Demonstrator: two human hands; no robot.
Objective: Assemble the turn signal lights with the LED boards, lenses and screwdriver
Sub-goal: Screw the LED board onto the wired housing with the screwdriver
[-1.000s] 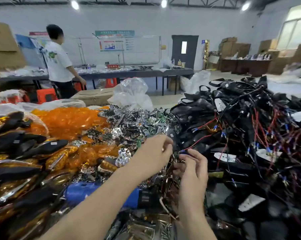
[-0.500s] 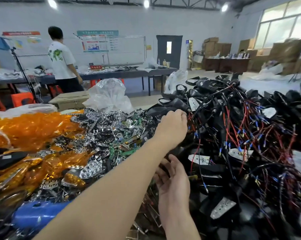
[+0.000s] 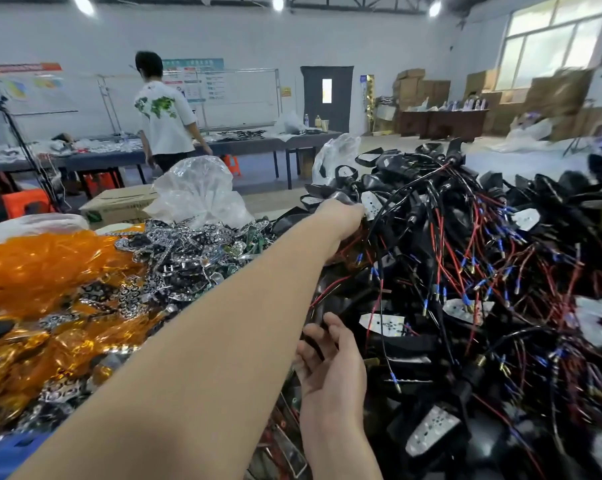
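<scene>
Fingers (image 3: 331,322) of the right hand (image 3: 330,372), lower centre, lie loosely spread and grip nothing, at the near edge of a heap of black wired housings (image 3: 466,237) that fills the right of the frame. The left hand (image 3: 343,216), upper centre, reaches into the top of the heap; its fingers are hidden, so their state cannot be told. White LED boards (image 3: 384,322) lie among the wires. Amber lenses (image 3: 33,271) are piled at left, with chrome reflectors (image 3: 175,251) between them and the heap.

Wired housing pile (image 3: 466,271) crowds right; amber lens heap (image 3: 33,271) left; silver parts heap (image 3: 175,251) between; open air above.
</scene>
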